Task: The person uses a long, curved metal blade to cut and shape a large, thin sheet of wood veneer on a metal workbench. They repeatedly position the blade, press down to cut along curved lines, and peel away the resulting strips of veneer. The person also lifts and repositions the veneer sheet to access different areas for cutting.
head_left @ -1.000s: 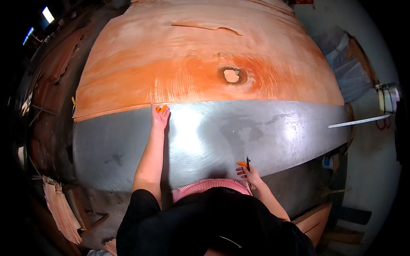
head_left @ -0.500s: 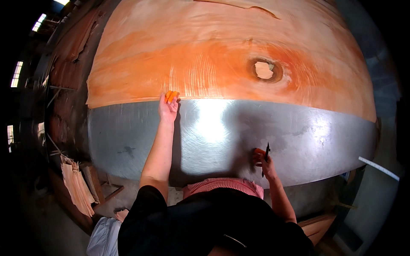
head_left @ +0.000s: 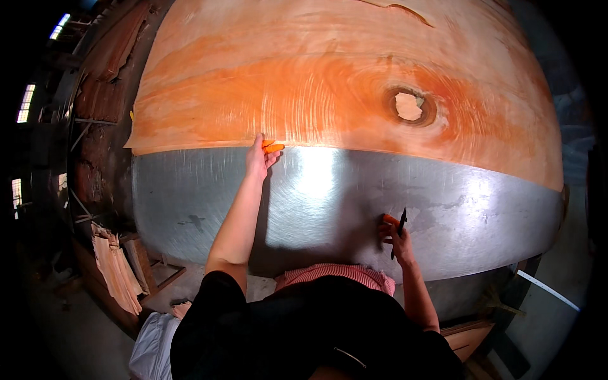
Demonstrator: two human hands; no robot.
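A large sheet of orange-brown wood veneer (head_left: 209, 107) lies over the far part of a grey metal tabletop (head_left: 190, 196). It has a dark-ringed knot hole (head_left: 408, 106), right of centre, with paler wood showing through it. My left hand (head_left: 259, 158) is at the sheet's near edge, left of centre, its curled fingers closed on that edge. Orange covers sit on some fingertips; the fingers' undersides are hidden. Over the bare metal, nearer my body, my right hand (head_left: 398, 240) is closed round a slim black knife-like tool (head_left: 402, 225), pointing up and away. Orange shows on a fingertip there too.
Stacked brown veneer (head_left: 101, 133) stands along the left side. Pale veneer strips (head_left: 114, 266) lean beside a wooden frame at the lower left, above a white sack (head_left: 155, 342). A white strip with markings (head_left: 548, 290) sticks out at the right, beyond the table's corner.
My left hand and the veneer sheet, with its knot hole, have shifted a little to the right over the metal. My right hand, still holding the tool, is nearly where it was.
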